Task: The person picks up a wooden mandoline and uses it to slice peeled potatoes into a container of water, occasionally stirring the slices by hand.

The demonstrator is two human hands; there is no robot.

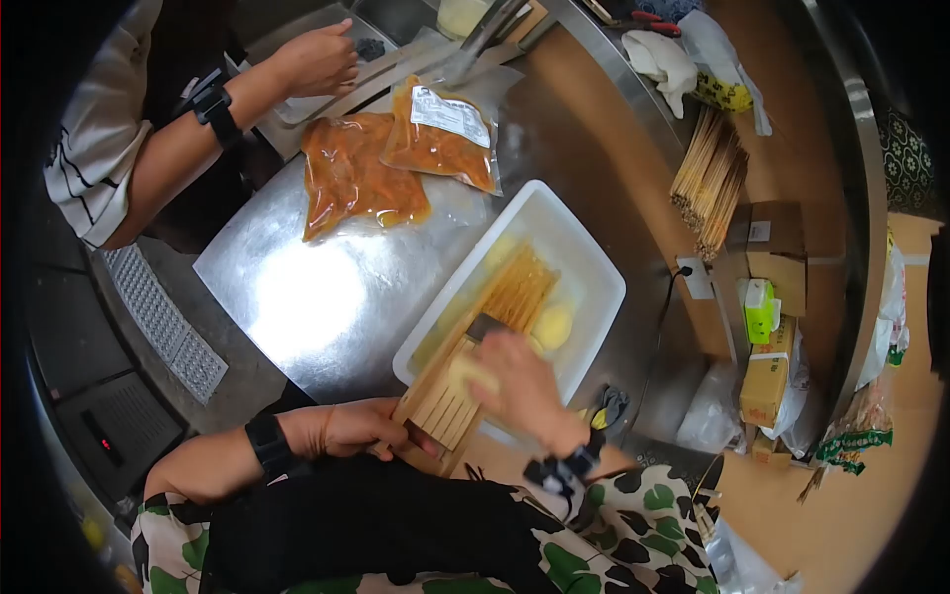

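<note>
A wooden slicer board (445, 396) slants over the near rim of a white plastic tub (602, 277). My left hand (361, 428) grips the board's lower end, with the thumb on top. On the board's slatted face, my right hand (520, 381) presses a pale yellow piece (465, 381); the hand is somewhat blurred. A dark blade plate (485, 327) crosses the board just beyond it. Inside the tub, the board's far end rests near a peeled yellow potato-like lump (552, 325) and pale liquid.
Two sealed bags of orange-red food (361, 173) (440, 134) lie on the steel table (267, 238). Another person's forearm and hand (312, 64) reach in at upper left. Bundled wooden skewers (711, 178), a white cloth (661, 64) and boxes (767, 381) stand at right.
</note>
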